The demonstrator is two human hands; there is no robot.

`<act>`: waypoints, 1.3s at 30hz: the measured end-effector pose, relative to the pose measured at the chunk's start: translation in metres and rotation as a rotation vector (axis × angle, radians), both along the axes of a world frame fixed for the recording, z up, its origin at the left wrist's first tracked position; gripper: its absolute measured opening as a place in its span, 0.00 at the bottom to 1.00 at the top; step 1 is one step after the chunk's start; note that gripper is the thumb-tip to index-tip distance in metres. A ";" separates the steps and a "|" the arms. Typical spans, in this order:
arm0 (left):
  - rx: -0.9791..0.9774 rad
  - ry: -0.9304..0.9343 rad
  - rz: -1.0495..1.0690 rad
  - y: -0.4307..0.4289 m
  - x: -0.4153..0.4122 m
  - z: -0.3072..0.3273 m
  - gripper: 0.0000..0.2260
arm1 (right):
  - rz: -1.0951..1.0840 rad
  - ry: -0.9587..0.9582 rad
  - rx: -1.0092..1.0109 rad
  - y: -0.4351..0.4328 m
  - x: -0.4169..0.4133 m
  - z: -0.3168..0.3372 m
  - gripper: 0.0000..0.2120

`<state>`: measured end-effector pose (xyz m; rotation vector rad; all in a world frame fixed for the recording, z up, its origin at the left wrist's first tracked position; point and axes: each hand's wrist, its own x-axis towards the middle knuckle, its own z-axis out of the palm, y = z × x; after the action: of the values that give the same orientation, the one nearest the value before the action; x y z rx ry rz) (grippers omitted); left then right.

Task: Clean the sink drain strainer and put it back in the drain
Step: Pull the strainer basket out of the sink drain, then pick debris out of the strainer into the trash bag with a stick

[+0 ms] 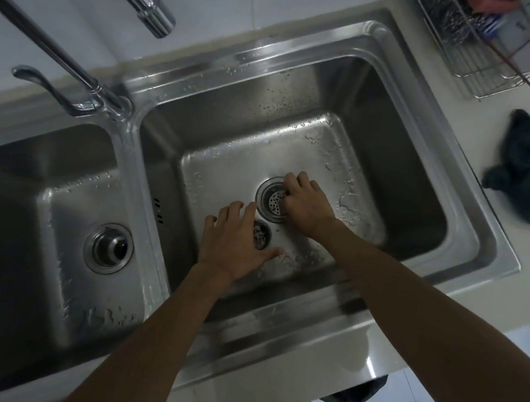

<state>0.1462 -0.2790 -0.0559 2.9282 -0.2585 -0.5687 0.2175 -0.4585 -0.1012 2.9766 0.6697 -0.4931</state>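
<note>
In the right basin (401, 197), a perforated metal drain strainer (273, 201) sits in the drain ring. My right hand (306, 206) covers its right side, with curled fingers pinching the strainer's edge. Just in front of the drain lies a small round dark piece (261, 235) with bits of debris in it; I cannot tell what it is. My left hand (235, 239) rests flat on the wet basin floor beside that piece. Its fingers are straight and spread, and the thumb reaches under the piece without gripping it.
The left basin has a closed drain plug (109, 248). The tap (147, 7) and its lever (47, 87) stand at the back left. A dark cloth (527, 173) lies on the counter to the right, and a wire rack (486, 44) stands at the back right.
</note>
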 end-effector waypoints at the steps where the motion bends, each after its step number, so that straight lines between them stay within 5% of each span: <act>1: 0.002 0.000 -0.002 0.001 -0.001 0.001 0.48 | -0.008 0.007 0.030 -0.001 0.000 0.002 0.14; 9: -0.001 0.013 -0.030 0.006 -0.007 0.007 0.48 | -0.009 0.079 0.097 -0.011 -0.008 0.016 0.17; 17: -0.004 0.030 -0.055 0.010 -0.018 0.013 0.48 | -0.210 0.152 0.163 -0.035 -0.032 0.030 0.39; 22: 0.015 0.014 -0.105 0.007 -0.028 0.014 0.49 | -0.223 0.238 0.051 -0.041 -0.047 0.031 0.32; 39: 0.041 0.076 -0.124 -0.002 -0.017 0.000 0.49 | -0.217 0.277 0.001 -0.015 -0.050 0.014 0.36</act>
<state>0.1295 -0.2808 -0.0562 2.9372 -0.4262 -0.7097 0.1675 -0.4732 -0.0874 3.0264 0.3593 -0.9312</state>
